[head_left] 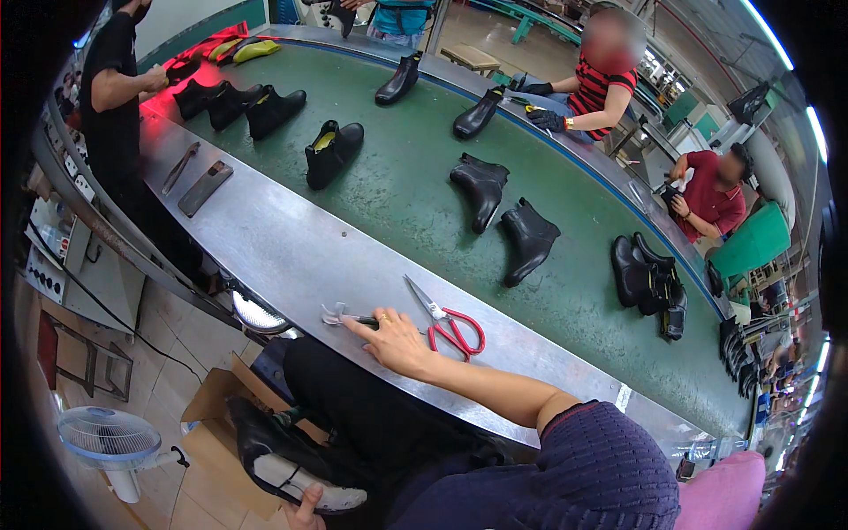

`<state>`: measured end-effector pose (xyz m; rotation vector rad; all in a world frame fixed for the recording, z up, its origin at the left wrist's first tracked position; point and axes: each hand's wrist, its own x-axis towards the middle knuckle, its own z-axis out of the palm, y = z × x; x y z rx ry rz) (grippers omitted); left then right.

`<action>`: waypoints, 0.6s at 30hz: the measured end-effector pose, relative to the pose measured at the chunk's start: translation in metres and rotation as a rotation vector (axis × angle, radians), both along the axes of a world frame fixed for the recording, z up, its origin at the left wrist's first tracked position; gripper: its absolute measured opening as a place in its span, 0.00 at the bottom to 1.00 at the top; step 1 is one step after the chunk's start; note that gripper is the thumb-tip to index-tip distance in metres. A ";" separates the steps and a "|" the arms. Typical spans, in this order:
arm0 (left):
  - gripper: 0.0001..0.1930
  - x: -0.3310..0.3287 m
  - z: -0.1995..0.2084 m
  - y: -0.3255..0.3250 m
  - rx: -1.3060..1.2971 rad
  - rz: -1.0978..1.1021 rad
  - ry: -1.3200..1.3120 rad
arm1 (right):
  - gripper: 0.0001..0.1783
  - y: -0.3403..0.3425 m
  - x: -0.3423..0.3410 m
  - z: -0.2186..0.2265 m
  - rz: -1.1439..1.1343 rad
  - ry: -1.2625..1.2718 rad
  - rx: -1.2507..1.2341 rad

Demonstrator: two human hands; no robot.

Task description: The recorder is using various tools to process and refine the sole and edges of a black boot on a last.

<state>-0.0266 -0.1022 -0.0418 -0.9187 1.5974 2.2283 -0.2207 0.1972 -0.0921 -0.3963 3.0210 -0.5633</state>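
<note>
Gripping the black boot point(281, 459) at the lower left of the frame, the left hand point(306, 510) pressed its thumb to the pale sole. The boot looked fairly light, stiff underneath, softer and slick in its upper; the sole's edge seemed the surest hold. Near the centre, the right hand point(397, 343) touched a small metal-headed tool point(346, 318) on the table point(291, 238), though I couldn't tell whether its fingers were closed. Beside it lay red-handled scissors point(437, 312); beyond, black boots point(480, 190) sat across the green belt point(397, 203).
</note>
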 end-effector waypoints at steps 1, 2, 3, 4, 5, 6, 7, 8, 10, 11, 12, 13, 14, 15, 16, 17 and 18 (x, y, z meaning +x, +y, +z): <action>0.34 0.000 -0.004 0.002 -0.039 -0.040 0.113 | 0.30 -0.003 0.003 -0.004 0.035 0.066 0.045; 0.32 0.000 -0.009 0.003 -0.041 -0.036 0.126 | 0.29 -0.005 0.005 -0.005 0.069 0.131 0.090; 0.32 0.001 -0.014 0.001 -0.042 -0.032 0.124 | 0.29 -0.012 0.006 0.011 0.073 0.129 0.089; 0.31 0.000 -0.019 -0.001 -0.037 -0.114 0.180 | 0.30 -0.021 0.012 0.028 0.169 -0.023 -0.202; 0.29 0.001 -0.025 -0.002 -0.031 -0.195 0.234 | 0.32 -0.031 0.019 0.049 0.262 -0.179 -0.493; 0.35 0.000 -0.035 0.000 -0.115 -0.097 0.211 | 0.34 -0.043 0.024 0.064 0.360 -0.271 -0.635; 0.35 -0.007 -0.031 0.008 -0.103 -0.108 0.209 | 0.37 -0.050 0.032 0.078 0.441 -0.360 -0.769; 0.36 -0.014 -0.019 0.016 -0.125 -0.135 0.221 | 0.39 -0.063 0.039 0.098 0.484 -0.464 -0.810; 0.34 -0.011 -0.023 0.018 -0.164 -0.153 0.309 | 0.41 -0.083 0.053 0.105 0.487 -0.391 -0.763; 0.34 -0.013 -0.021 0.021 -0.157 -0.154 0.304 | 0.41 -0.082 0.057 0.102 0.482 -0.397 -0.759; 0.43 -0.018 -0.018 0.025 -0.044 -0.233 0.238 | 0.42 -0.080 0.059 0.099 0.499 -0.345 -0.722; 0.52 -0.020 -0.016 0.028 0.070 -0.310 0.174 | 0.42 -0.077 0.061 0.097 0.517 -0.291 -0.684; 0.61 -0.017 -0.026 0.028 0.033 -0.293 0.175 | 0.41 -0.075 0.066 0.095 0.536 -0.218 -0.699; 0.61 -0.008 -0.044 0.023 0.036 -0.280 0.173 | 0.41 -0.075 0.073 0.092 0.546 -0.226 -0.696; 0.63 -0.003 -0.066 0.020 -0.029 -0.328 0.166 | 0.41 -0.067 0.075 0.082 0.530 -0.218 -0.717; 0.64 0.006 -0.076 0.014 -0.085 -0.354 0.181 | 0.40 -0.067 0.082 0.081 0.537 -0.200 -0.717; 0.69 0.003 -0.062 0.019 -0.029 -0.379 0.188 | 0.40 -0.065 0.087 0.083 0.536 -0.237 -0.699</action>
